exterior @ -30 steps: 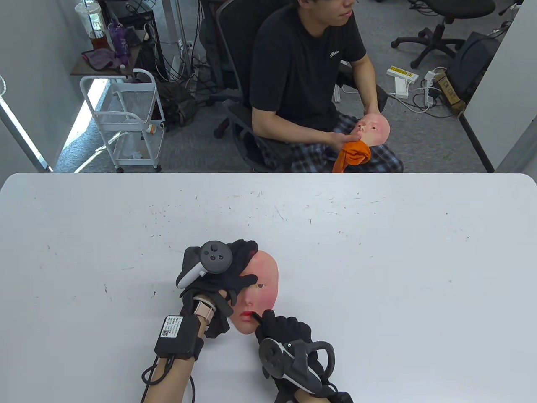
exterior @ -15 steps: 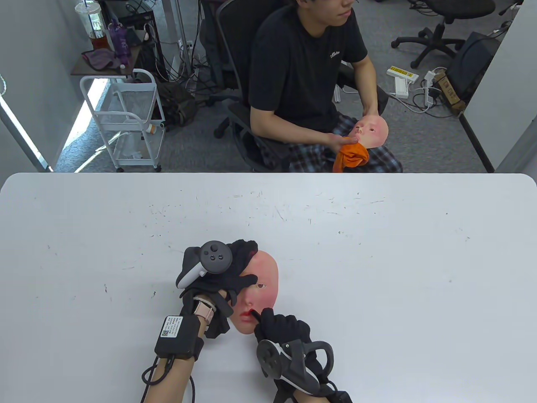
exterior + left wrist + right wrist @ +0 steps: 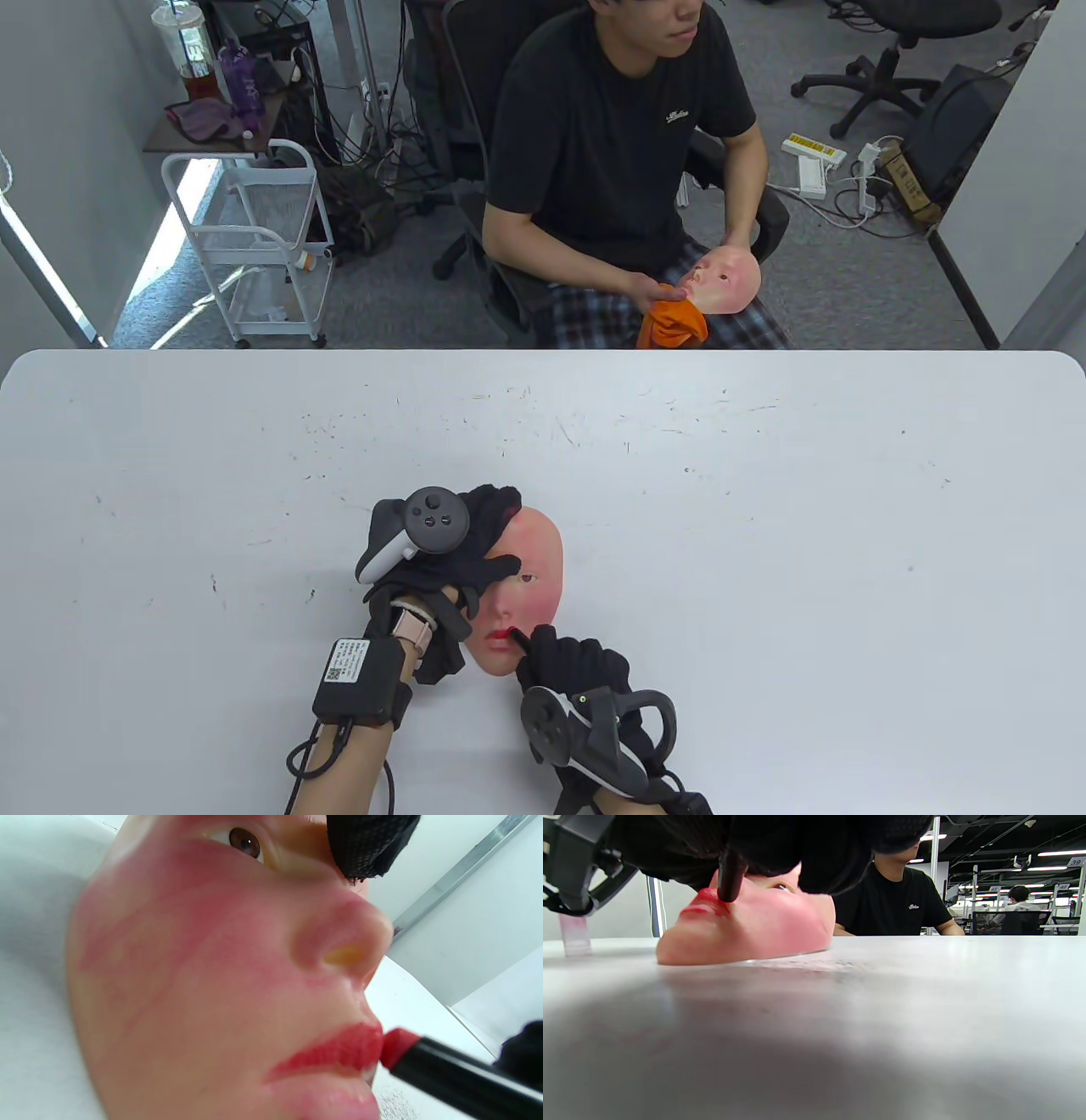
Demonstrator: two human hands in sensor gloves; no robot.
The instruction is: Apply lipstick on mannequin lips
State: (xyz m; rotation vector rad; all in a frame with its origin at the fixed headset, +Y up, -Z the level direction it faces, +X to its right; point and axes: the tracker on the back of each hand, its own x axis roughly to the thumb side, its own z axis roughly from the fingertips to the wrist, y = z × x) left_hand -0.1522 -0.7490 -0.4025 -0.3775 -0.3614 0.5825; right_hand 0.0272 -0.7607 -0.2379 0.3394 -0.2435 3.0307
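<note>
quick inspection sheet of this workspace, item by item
surface: white table, scuffed with small dark marks.
job's things: mannequin face lies face-up on the table; lipstick tip touches the upper lip, which is already red.
clutter: nothing seen on the table.
grippers: left hand rests on the face's forehead and eye area, steadying it; right hand holds the lipstick.
cables: a black cable loops from the left forearm box.
surroundings: seated person holding a second face and an orange cloth; white cart; office chairs.
</note>
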